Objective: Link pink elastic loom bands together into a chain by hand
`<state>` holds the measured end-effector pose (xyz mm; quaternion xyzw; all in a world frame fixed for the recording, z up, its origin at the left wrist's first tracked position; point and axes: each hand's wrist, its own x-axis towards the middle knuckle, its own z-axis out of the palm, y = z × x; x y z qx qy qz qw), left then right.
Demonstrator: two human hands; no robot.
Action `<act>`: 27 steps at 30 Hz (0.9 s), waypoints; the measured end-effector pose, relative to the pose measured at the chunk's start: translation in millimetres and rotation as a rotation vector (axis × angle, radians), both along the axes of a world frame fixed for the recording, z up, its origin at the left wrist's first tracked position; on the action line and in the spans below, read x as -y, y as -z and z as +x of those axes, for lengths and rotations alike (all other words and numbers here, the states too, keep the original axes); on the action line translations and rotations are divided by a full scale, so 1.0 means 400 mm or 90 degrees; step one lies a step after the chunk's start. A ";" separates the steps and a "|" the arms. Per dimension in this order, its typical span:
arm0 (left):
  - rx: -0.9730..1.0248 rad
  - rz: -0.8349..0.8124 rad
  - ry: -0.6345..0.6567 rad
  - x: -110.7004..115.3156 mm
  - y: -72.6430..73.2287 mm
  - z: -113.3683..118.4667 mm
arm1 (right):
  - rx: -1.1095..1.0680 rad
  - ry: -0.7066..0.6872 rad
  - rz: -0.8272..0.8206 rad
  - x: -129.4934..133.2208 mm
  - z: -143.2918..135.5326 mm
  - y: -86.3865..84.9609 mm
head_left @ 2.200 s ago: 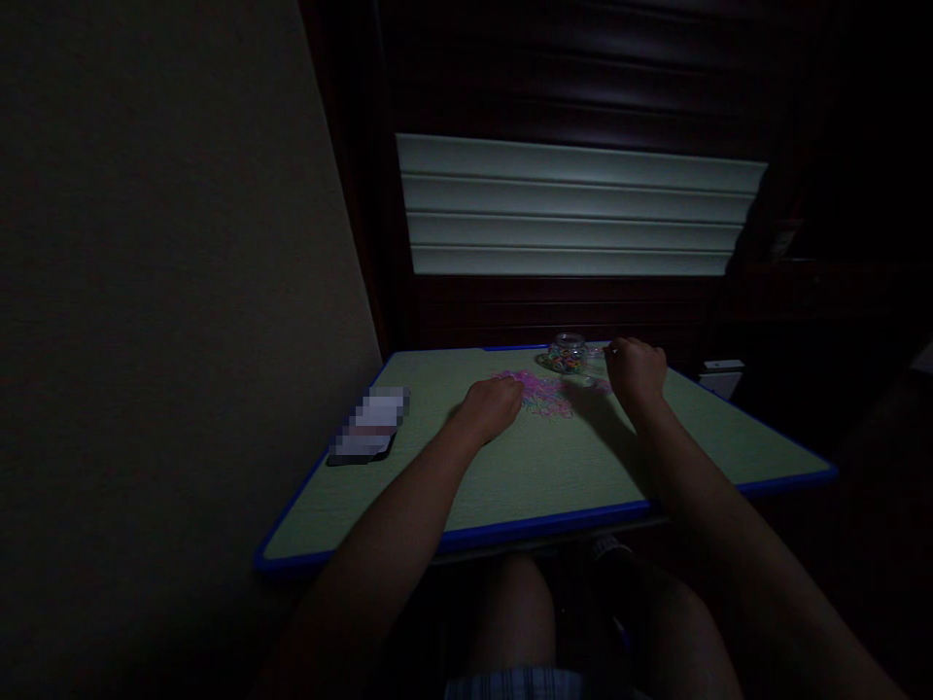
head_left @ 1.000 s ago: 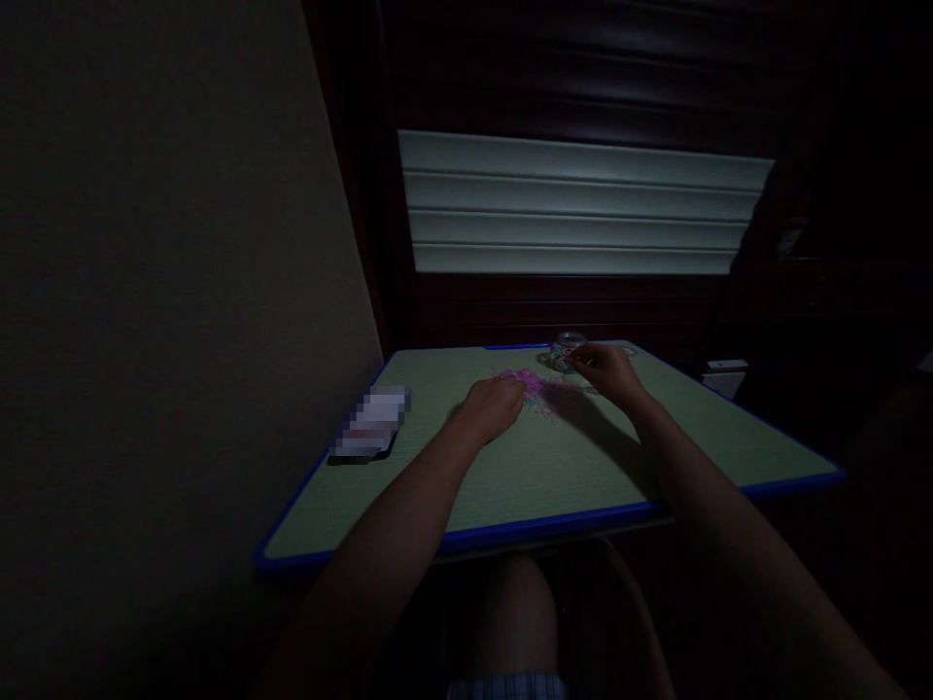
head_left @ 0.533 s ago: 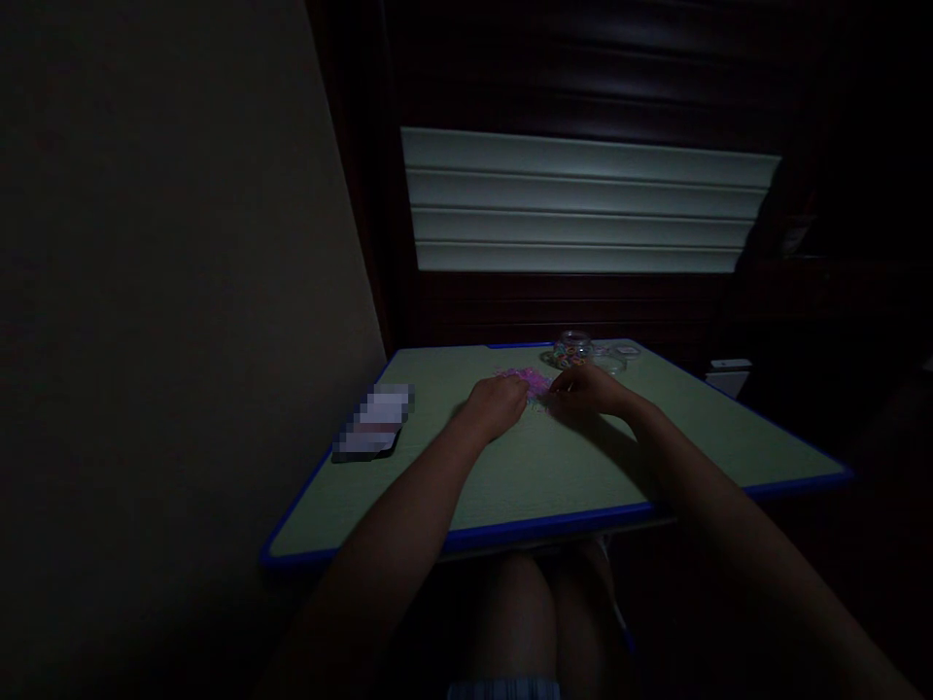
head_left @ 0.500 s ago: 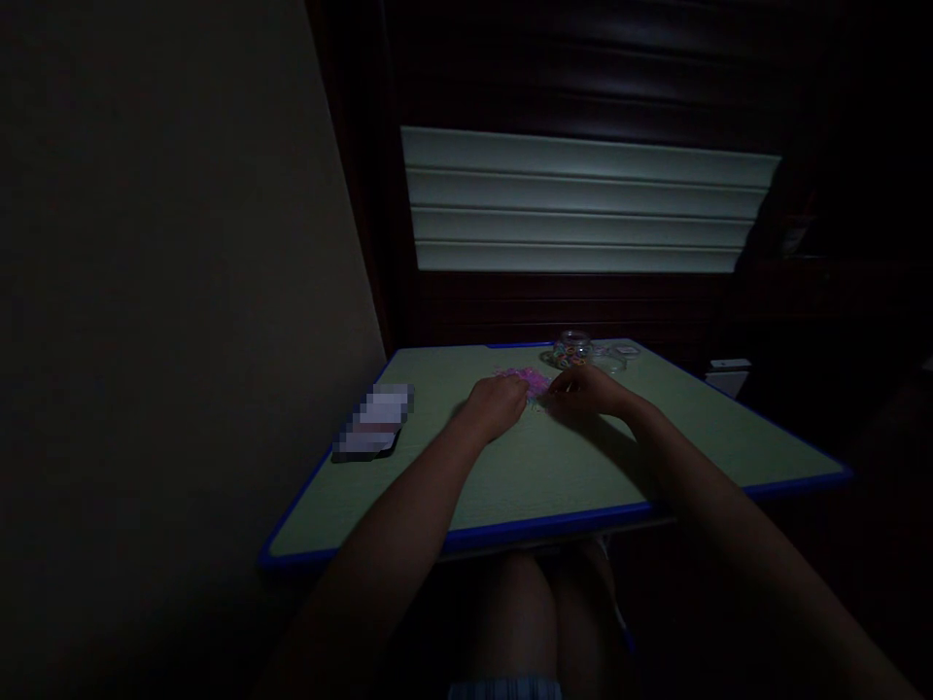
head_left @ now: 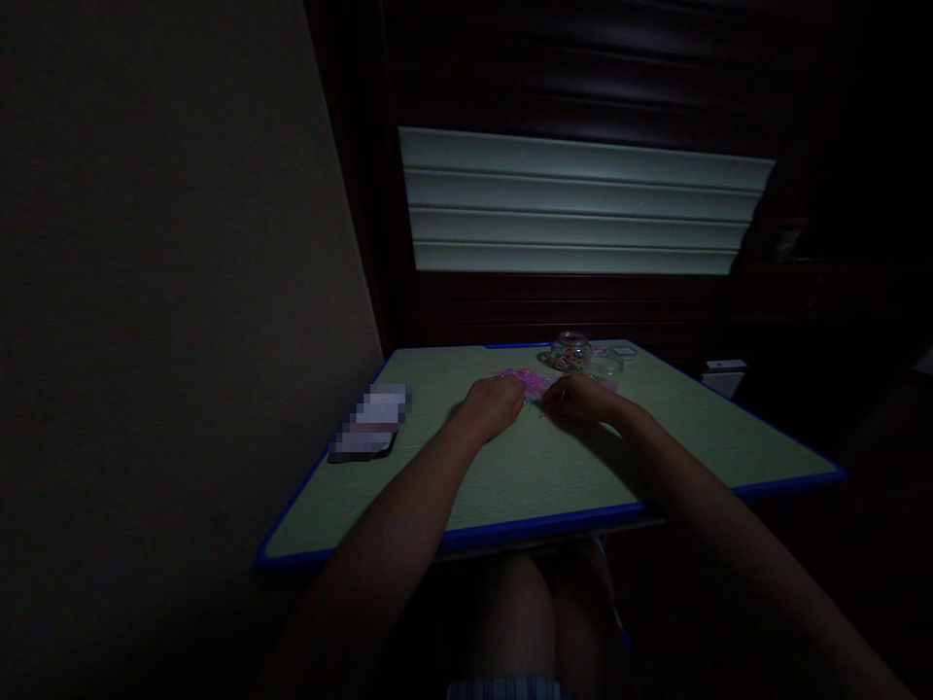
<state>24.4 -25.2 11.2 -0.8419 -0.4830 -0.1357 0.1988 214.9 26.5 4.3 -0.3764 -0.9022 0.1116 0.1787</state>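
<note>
A loose pile of small pink and purple pieces (head_left: pixel 531 381), with some bluish ones, lies on the pale green table (head_left: pixel 510 486); its pieces are too small to name. My left hand (head_left: pixel 497 403) rests at the pile's near left side, fingers curled and closed, their tips hidden by the hand. On the opposite side, my right hand (head_left: pixel 579 399) has its thumb and fingers pinched low over the pile's edge. Whatever either hand holds is too small or hidden. Just behind my right hand stands a clear jar (head_left: pixel 570 352) of small multicoloured rings.
A clear round container (head_left: pixel 604 366) sits right of the jar, with a flat clear lid-like piece (head_left: pixel 624 352) behind it. A blurred-out flat object (head_left: pixel 371 423) lies at the table's left edge. Blue trim (head_left: pixel 539 526) borders the table, and a wall (head_left: pixel 182 292) rises at left.
My right hand has shifted slightly left and down, its fingers drawn closer together beside the pile. My left hand stays almost in place. The view has turned a little.
</note>
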 end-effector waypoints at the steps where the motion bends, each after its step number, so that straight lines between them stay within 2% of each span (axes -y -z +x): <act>1: 0.001 -0.004 0.000 -0.001 0.001 -0.001 | 0.001 -0.004 0.001 -0.001 0.000 0.000; 12: -0.005 -0.022 -0.004 0.000 -0.003 0.001 | 0.024 0.000 0.020 -0.006 -0.001 0.001; 18: -0.003 -0.012 0.000 -0.001 -0.002 -0.001 | 0.026 0.033 0.042 -0.001 -0.004 -0.001; 23: 0.012 -0.017 -0.006 0.003 -0.003 0.001 | -0.041 0.070 0.046 0.000 -0.006 -0.003; 27: 0.027 -0.026 -0.009 0.006 -0.008 0.004 | -0.084 0.066 0.058 0.003 -0.010 -0.006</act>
